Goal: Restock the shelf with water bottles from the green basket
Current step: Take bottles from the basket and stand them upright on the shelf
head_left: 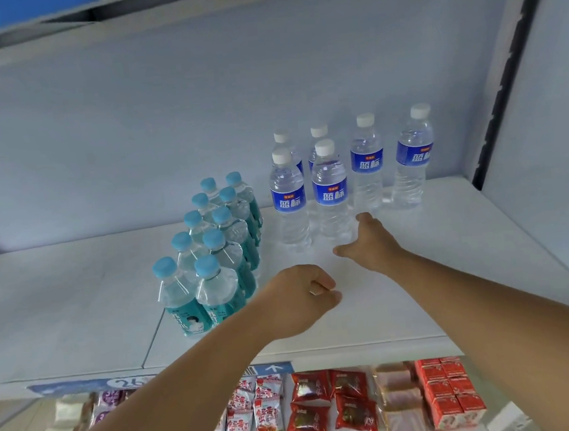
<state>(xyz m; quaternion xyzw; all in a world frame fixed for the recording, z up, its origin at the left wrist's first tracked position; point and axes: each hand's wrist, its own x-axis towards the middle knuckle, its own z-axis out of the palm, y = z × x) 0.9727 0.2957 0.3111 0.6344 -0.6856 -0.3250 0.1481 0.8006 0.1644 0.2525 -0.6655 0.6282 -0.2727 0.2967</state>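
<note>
Left hand (297, 300), grip curled empty, and right hand (371, 242), grip wide, hover over white shelf (77, 302) near water bottles (329, 190).

head-height, angled down, near shelf (419, 272)

Six water bottles (330, 190) with white caps and blue labels stand on the shelf (453, 269). Four form a two-by-two block and two stand singly toward the shelf's right end. Ten teal-labelled bottles (224, 251) with light-blue caps stand at the shelf's middle, in two rows of five. Below the shelf lie four dark-red snack packs (310, 390). The red cartons (450, 393) there cannot be counted surely.
</note>
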